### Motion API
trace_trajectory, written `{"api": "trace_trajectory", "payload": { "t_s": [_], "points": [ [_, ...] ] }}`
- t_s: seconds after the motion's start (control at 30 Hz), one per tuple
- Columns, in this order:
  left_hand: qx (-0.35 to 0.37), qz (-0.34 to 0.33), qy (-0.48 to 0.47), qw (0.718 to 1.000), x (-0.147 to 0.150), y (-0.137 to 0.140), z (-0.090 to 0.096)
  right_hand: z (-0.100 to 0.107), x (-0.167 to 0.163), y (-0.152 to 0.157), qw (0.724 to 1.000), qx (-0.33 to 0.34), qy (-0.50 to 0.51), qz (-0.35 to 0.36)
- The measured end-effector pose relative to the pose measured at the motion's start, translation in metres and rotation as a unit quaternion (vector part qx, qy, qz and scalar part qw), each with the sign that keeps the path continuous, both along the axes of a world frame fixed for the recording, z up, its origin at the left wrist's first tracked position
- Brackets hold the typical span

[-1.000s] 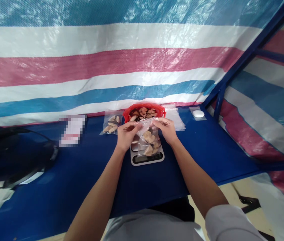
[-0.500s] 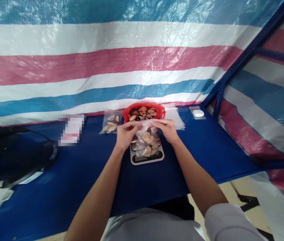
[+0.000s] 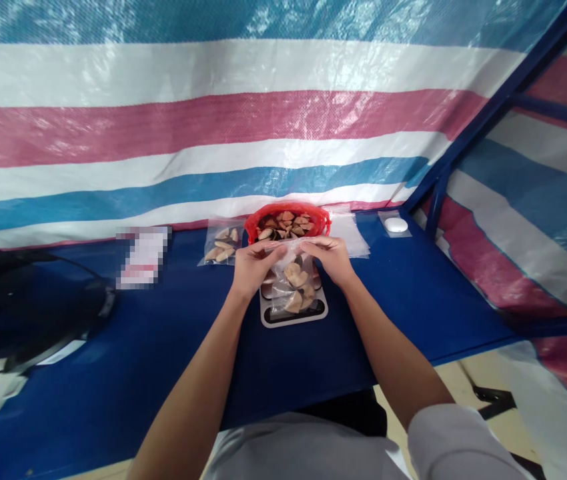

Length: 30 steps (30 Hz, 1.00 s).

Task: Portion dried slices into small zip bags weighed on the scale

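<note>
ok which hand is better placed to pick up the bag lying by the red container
Likely the left hand: it is nearest the lying bag, left of the red container. The right hand is across the held bag. Both pinch the held bag's top, so the left would need freeing first.

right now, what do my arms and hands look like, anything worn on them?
Your left hand and right hand are ungloved, with no watch or bracelet visible at either wrist. A loose, pale grey sleeve ends around your right elbow. Your left forearm is bare as far as it shows; its sleeve is out of view.
</note>
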<state>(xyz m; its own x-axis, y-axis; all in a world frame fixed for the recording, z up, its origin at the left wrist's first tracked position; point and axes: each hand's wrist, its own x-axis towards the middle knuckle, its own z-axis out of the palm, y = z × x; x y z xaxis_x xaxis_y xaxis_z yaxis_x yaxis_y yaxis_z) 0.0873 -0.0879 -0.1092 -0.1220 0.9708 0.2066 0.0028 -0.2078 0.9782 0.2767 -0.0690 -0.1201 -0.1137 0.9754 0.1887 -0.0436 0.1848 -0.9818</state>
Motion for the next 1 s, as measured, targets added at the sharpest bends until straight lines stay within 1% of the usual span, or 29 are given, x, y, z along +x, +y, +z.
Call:
{"api": "trace_trajectory", "payload": {
  "t_s": [0.2,0.37,0.53,0.7,0.83,0.9,1.0],
  "points": [
    [-0.012,-0.001,0.011,1.000,0.002,0.001,-0.001,0.000,0.000,0.000,1.000,0.004,-0.011,0.000],
    [-0.001,-0.010,0.033,0.999,0.000,0.003,-0.001,-0.001,0.002,0.001,1.000,-0.002,-0.013,0.006],
    [0.009,-0.018,0.050,0.999,-0.005,0.008,0.002,-0.005,0.008,0.005,1.000,0.011,-0.007,0.022],
    [-0.019,-0.070,0.050,0.996,-0.007,0.015,0.009,-0.008,0.012,0.008,0.999,0.031,-0.006,0.027],
    [-0.020,-0.094,0.056,0.994,-0.006,0.017,0.010,-0.006,0.013,0.007,0.999,0.039,-0.016,0.032],
    [-0.017,-0.094,0.067,0.993,-0.006,0.017,0.008,-0.005,0.012,0.007,0.999,0.042,-0.018,0.027],
    [0.004,-0.069,0.089,0.994,-0.004,0.015,0.003,-0.006,0.011,0.007,0.999,0.036,-0.024,0.014]
  ]
}}
